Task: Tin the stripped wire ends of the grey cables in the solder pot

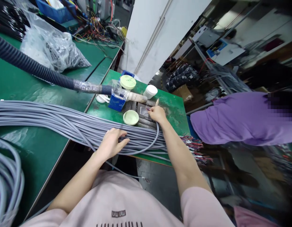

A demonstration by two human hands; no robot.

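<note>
My right hand is closed round a grey cable, which curves up out of the bundle in a loop. Thin wire ends show at its fingertips, over a small square metal pot with a shiny surface. A short tan piece sticks up behind that hand; I cannot make out what it is. On the thick bundle of grey cables lies my left hand, its thumb and fingers apart. An open round tub with pale contents stands left of the metal pot.
A ribbed hose ends in a nozzle beside the pot. Nearby are a blue box, a yellow-green lid and a white cup. Stripped coloured wires overhang the right edge. A person in purple is at the right.
</note>
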